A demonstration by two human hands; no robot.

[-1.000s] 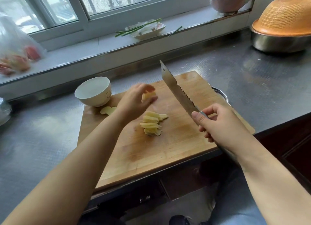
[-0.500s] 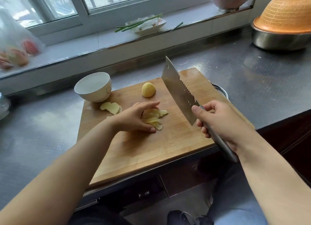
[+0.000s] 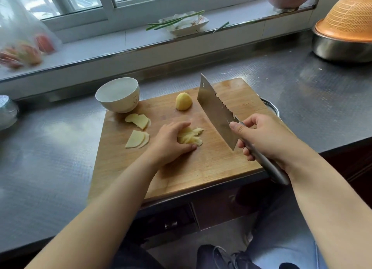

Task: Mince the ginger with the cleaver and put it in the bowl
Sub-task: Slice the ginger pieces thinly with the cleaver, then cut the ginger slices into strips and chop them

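Left hand now gathering slices (cleaver lower)

Bare forearms without sleeves, light blue-grey trousers and dark laced shoes below.

Bright daylight from the window along the top, slightly overexposed. Soft glare on the steel counter and on the cleaver blade. Faint, soft-edged shadows beneath the hands. Wide-angle bending of straight lines near the edges. Blurred plastic bag at upper left; sharper in the center.
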